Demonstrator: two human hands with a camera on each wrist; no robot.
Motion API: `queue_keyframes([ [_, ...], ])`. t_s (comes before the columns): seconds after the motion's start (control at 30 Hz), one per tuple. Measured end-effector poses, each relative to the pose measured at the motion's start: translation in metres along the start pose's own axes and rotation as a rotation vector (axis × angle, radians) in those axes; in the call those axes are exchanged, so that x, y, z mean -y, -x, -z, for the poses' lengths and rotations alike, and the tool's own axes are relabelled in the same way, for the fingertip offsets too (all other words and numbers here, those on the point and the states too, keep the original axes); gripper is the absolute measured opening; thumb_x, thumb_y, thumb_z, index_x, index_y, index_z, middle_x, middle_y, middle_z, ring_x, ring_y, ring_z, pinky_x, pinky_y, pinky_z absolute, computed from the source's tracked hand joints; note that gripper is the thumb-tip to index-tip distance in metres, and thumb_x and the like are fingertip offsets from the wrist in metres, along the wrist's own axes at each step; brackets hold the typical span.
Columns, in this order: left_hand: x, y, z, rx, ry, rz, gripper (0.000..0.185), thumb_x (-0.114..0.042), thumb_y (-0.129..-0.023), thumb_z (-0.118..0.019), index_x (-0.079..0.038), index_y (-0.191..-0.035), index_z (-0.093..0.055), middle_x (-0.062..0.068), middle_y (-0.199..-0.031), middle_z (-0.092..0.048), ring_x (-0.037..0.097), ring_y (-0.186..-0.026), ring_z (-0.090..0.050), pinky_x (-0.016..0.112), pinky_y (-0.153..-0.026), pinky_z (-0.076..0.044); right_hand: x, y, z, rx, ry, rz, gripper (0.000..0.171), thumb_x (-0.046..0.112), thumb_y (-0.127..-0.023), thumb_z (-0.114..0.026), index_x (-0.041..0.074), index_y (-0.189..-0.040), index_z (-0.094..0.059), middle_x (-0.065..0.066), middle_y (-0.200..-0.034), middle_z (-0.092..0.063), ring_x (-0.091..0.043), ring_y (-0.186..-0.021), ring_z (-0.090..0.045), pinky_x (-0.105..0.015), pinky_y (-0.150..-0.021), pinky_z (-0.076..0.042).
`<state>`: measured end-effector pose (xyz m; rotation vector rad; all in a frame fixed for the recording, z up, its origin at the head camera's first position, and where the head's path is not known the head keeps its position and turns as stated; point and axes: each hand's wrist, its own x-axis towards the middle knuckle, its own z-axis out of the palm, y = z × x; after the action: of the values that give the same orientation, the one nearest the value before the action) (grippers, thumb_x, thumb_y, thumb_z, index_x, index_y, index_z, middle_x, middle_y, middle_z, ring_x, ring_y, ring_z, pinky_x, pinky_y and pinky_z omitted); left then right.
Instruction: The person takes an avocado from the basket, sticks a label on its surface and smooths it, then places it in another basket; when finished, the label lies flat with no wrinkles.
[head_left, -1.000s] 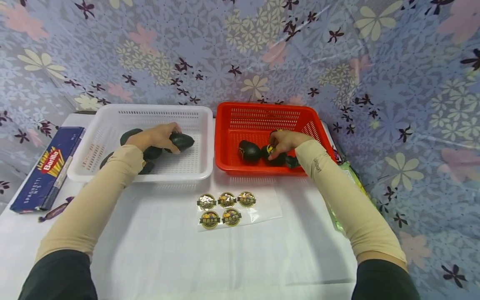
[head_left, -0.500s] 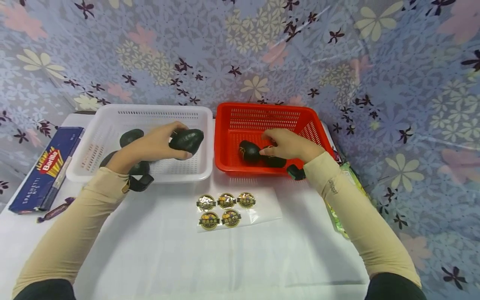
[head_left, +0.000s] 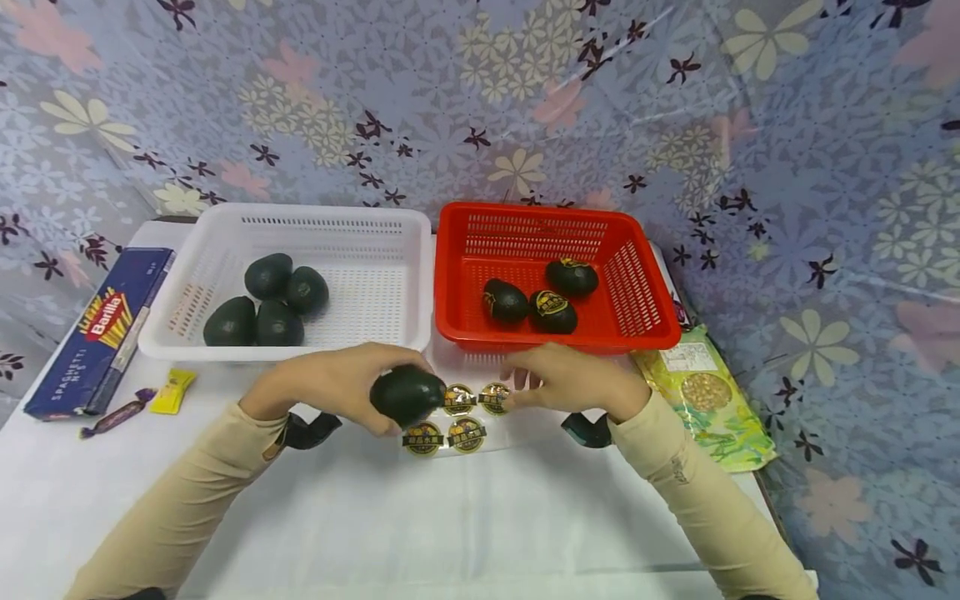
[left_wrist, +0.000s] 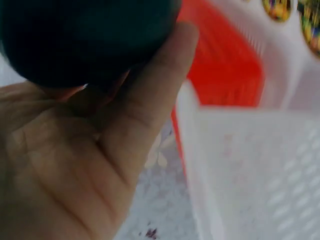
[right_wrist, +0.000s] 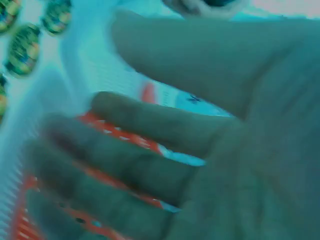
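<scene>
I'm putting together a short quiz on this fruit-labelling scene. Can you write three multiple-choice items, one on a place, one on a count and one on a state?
1. Where is the avocado that the left hand holds?
A. inside the red basket
B. above the sticker sheet, in front of both baskets
C. on the spaghetti box

2. How many avocados lie in the white basket?
A. two
B. four
C. six

3. The three avocados in the red basket are:
A. stickered
B. cut in half
C. wrapped in foil

Key: 1 B, the fruit hangs over the sticker sheet on the table. 2 B, four dark fruits cluster at its left. 3 A, each shows a gold label.
</scene>
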<state>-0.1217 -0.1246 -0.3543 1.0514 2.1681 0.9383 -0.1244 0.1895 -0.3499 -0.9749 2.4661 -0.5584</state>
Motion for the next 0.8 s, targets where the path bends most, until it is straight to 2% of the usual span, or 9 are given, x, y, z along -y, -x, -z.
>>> queue_keyframes([
  [0.07, 0.004, -0.002, -0.009, 0.042, 0.003, 0.005, 0.053, -0.013, -0.072, -0.081, -0.020, -0.121, -0.060, -0.005, -0.114, -0.067, 0.014, -0.101, -0.060, 0.031, -0.088, -0.052, -0.005, -0.002, -0.015, 0.050, 0.001, -0.032, 0.031, 0.024, -0.090, -0.075, 0.006, -0.115, -0.068, -0.009, -0.103, -0.072, -0.020, -0.090, -0.066, -0.030, -0.080, -0.055],
  [0.13, 0.010, -0.005, -0.018, 0.070, 0.003, 0.028, 0.053, -0.012, -0.071, -0.082, -0.019, -0.119, -0.059, -0.006, -0.112, -0.067, 0.012, -0.100, -0.060, 0.029, -0.088, -0.051, -0.012, -0.005, -0.030, 0.057, 0.012, -0.063, 0.034, 0.023, -0.088, -0.076, 0.004, -0.116, -0.068, -0.011, -0.103, -0.072, -0.022, -0.090, -0.066, -0.029, -0.080, -0.053],
  [0.37, 0.029, -0.014, -0.042, 0.093, -0.036, 0.095, 0.053, -0.012, -0.067, -0.085, -0.018, -0.113, -0.058, -0.007, -0.103, -0.067, 0.007, -0.091, -0.058, 0.025, -0.083, -0.047, -0.037, -0.023, -0.069, -0.139, 0.024, -0.118, 0.042, 0.011, -0.077, -0.086, 0.002, -0.113, -0.068, -0.009, -0.102, -0.071, -0.020, -0.091, -0.063, -0.037, -0.086, -0.055],
  [0.53, 0.035, -0.019, -0.050, 0.068, -0.057, 0.105, 0.054, -0.011, -0.067, -0.085, -0.017, -0.113, -0.058, -0.006, -0.102, -0.066, 0.008, -0.091, -0.057, 0.024, -0.084, -0.046, -0.043, -0.031, -0.078, -0.193, 0.047, -0.148, 0.046, 0.013, -0.072, -0.089, 0.004, -0.113, -0.069, -0.007, -0.106, -0.072, -0.020, -0.095, -0.062, -0.039, -0.091, -0.053],
  [0.8, 0.041, -0.019, -0.058, 0.032, -0.104, 0.094, 0.058, -0.015, -0.065, -0.088, -0.016, -0.114, -0.056, -0.004, -0.104, -0.065, 0.009, -0.094, -0.057, 0.024, -0.085, -0.046, -0.040, -0.039, -0.078, -0.183, 0.013, -0.187, 0.047, 0.014, -0.071, -0.090, 0.005, -0.113, -0.071, -0.006, -0.105, -0.071, -0.018, -0.092, -0.058, -0.037, -0.090, -0.051],
])
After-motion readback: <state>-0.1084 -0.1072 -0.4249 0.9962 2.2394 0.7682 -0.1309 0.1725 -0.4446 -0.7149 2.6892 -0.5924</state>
